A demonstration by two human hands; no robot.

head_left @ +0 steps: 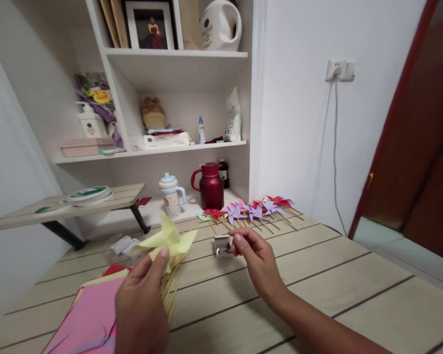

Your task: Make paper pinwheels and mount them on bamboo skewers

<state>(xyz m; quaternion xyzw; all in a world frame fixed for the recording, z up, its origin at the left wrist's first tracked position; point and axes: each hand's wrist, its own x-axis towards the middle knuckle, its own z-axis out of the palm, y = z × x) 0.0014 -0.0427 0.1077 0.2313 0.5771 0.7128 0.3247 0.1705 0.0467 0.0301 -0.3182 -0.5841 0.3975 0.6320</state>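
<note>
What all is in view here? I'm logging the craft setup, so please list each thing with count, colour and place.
yellow pinwheel: one, pale yellow, held above the table
small box: one, silvery, mid-table
finished pinwheels: a row, red, purple, pink, far table edge
paper sheets: a stack, mostly pink, near left
sticks: a bundle, tan, beside the paper
jug: one, dark red, low shelf
cup: one, white with blue lid, left of jug
table: one, pale wood
left hand: holds the yellow pinwheel
right hand: fingertips at the small box

Red jug [209, 186] beside lidded cup [171, 195]
</note>
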